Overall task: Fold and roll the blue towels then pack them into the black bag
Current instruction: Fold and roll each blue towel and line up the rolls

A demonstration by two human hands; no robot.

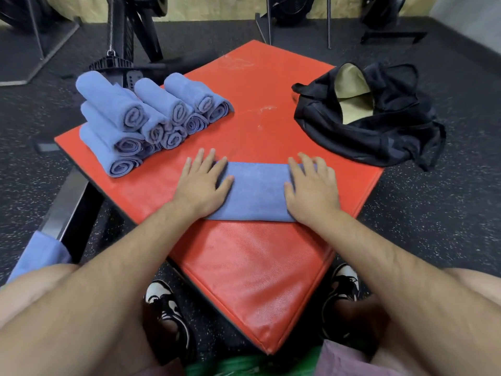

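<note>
A folded blue towel (257, 191) lies flat in the middle of the red padded platform (252, 280). My left hand (203, 183) presses its left end with straight fingers. My right hand (311, 185) lies flat on its right end. A stack of several rolled blue towels (141, 118) sits at the platform's far left. The black bag (366, 120) lies open at the far right corner, showing a pale lining.
Another blue towel (40, 253) hangs over a black metal bar at the left. Black gym machines and stands rise beyond the platform on speckled rubber flooring. My shoes (168, 308) are under the platform's near corner.
</note>
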